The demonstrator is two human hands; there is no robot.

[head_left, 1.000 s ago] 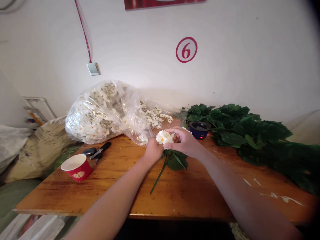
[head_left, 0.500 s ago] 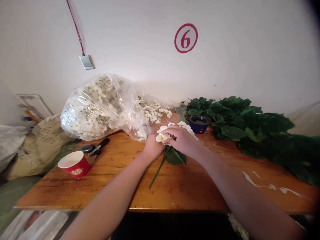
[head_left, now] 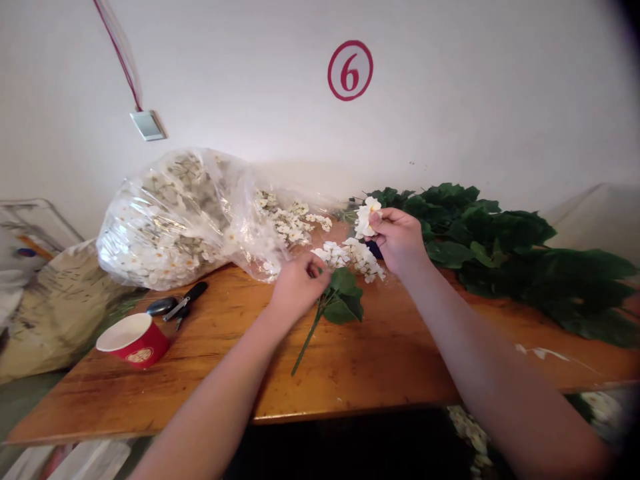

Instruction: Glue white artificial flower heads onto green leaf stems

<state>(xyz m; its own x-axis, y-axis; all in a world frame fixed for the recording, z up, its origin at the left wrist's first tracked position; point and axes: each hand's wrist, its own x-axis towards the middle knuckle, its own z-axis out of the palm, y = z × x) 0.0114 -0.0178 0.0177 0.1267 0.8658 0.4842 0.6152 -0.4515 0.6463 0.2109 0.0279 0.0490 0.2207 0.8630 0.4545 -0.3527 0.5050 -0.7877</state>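
My right hand [head_left: 403, 243] is raised above the table, pinching a white artificial flower [head_left: 366, 217] with a yellow centre between thumb and fingers. Lower and to the left, my left hand [head_left: 301, 283] is closed at the top of a leafy artificial flower stem [head_left: 306, 343]; the exact grip is partly hidden. Broad green leaves [head_left: 344, 299] spread from that stem beside my left fingertips. White blossoms [head_left: 363, 259] show just behind the leaves, between my hands. A dark blue pot [head_left: 374, 249] is mostly covered by my right hand.
A clear plastic bag [head_left: 165, 227] full of white flowers lies at the back left, with loose sprigs [head_left: 293, 223] at its mouth. Green foliage [head_left: 505, 240] is heaped at the right. A red paper cup [head_left: 145, 350] and a black-handled tool [head_left: 193, 293] sit on the wooden table [head_left: 215, 360].
My right hand has lifted up and right, away from my left hand, with a white flower in its fingers. My left hand stays by the leafy stem. The view has shifted slightly right.
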